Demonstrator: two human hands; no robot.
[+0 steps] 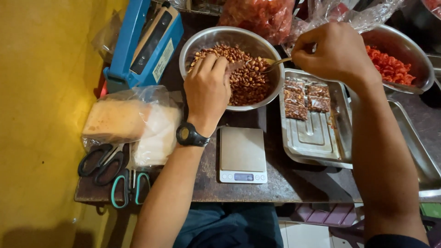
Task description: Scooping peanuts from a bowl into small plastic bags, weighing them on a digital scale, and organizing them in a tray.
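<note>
Right fingers (308, 49) pinched shut on spoon (272, 62) — left fingers (216, 64) pinching small bag (235, 66).

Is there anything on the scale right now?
No, the scale platform is bare; the left hand holds a small bag over the peanut bowl instead.

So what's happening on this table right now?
A person works over a steel bowl of peanuts. The right hand holds a spoon loaded with nuts above the bowl, while the left hand pinches what looks like a small clear bag at the bowl's edge. Filled packets lie on a metal tray, and a small digital scale sits bare in front.
</note>
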